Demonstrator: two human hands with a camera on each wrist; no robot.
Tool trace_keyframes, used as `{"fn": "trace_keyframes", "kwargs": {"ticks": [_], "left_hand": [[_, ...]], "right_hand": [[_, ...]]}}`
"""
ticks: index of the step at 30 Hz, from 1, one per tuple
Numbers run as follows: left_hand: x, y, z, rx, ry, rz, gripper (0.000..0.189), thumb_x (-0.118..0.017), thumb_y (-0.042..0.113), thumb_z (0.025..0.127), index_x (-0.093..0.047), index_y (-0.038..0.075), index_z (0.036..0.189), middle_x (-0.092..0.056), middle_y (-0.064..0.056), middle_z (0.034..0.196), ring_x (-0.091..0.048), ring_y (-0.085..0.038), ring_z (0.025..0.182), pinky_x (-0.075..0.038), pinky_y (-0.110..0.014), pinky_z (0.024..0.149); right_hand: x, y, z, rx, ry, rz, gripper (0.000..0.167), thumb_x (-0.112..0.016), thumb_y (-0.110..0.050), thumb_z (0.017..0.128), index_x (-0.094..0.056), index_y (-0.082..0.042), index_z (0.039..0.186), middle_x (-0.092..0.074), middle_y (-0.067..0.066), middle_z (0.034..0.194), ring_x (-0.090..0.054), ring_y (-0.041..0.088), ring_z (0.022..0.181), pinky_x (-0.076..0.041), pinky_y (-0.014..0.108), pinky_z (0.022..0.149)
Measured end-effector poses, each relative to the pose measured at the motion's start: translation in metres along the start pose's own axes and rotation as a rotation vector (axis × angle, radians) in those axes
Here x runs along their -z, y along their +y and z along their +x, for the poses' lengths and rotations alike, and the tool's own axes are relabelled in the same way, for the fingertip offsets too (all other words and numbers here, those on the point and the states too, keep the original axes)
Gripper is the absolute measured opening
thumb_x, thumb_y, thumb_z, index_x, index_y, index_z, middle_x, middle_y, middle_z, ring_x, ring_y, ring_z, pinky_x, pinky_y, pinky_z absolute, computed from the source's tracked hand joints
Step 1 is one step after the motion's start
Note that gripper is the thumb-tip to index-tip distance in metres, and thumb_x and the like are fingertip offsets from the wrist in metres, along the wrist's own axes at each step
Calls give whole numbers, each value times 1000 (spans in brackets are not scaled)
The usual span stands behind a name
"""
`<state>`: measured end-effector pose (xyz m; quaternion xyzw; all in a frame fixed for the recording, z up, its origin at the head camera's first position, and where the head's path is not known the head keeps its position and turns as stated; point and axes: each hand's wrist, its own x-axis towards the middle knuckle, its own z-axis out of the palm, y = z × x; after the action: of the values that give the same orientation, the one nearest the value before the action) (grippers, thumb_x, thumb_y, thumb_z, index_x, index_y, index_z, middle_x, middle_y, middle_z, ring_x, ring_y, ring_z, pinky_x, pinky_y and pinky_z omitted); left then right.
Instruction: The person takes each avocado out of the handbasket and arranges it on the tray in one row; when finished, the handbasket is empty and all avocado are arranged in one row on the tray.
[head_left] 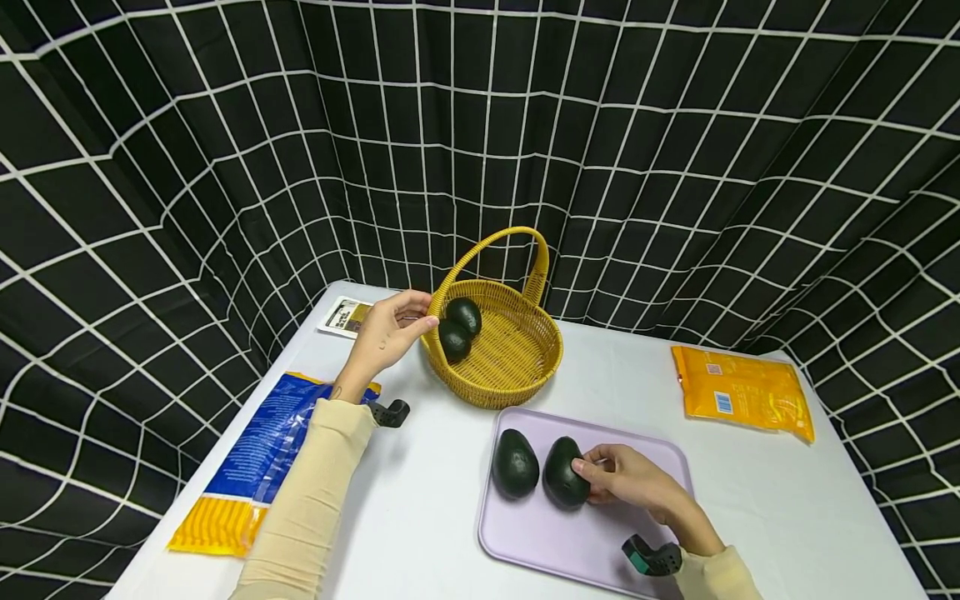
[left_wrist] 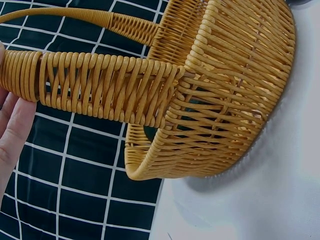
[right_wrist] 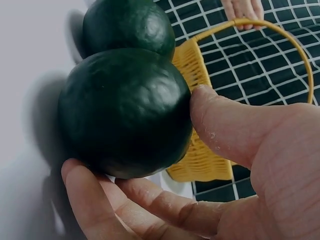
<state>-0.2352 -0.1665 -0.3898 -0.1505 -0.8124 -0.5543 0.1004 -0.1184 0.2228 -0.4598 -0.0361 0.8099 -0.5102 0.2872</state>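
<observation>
My left hand point(head_left: 386, 332) holds the side of the yellow wicker basket's handle point(left_wrist: 95, 87), thumb on one side and fingers on the other. Two dark green avocados point(head_left: 463, 317) lie inside the basket point(head_left: 525, 367), against its left wall. Over the lilac tray point(head_left: 555, 550), my right hand point(head_left: 626, 479) has its thumb and fingers around an avocado point(right_wrist: 125, 110). The thumb presses on one side and the fingers curl beneath the other. A second avocado point(head_left: 515, 464) rests on the tray just left of the held one.
A blue and yellow packet point(head_left: 262, 450) lies under and beside my left forearm. Behind my left hand is a small printed card or packet point(head_left: 345, 317). An orange packet point(head_left: 742, 392) sits at the right of the white table point(head_left: 420, 517). Black gridded cloth point(head_left: 600, 167) hangs behind.
</observation>
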Motion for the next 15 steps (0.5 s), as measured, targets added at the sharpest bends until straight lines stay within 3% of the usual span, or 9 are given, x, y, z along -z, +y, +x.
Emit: {"fn": "trace_keyframes", "kwargs": {"ticks": [15], "left_hand": [[0, 0, 0, -2, 3, 13, 26, -73, 12, 94, -68, 3, 118, -72, -14, 110, -70, -25, 103, -59, -34, 95]], "right_hand": [[3, -2, -3, -19, 21, -15, 53, -65, -34, 100, -55, 13, 120, -66, 14, 102, -69, 19, 85, -64, 37, 81]]}}
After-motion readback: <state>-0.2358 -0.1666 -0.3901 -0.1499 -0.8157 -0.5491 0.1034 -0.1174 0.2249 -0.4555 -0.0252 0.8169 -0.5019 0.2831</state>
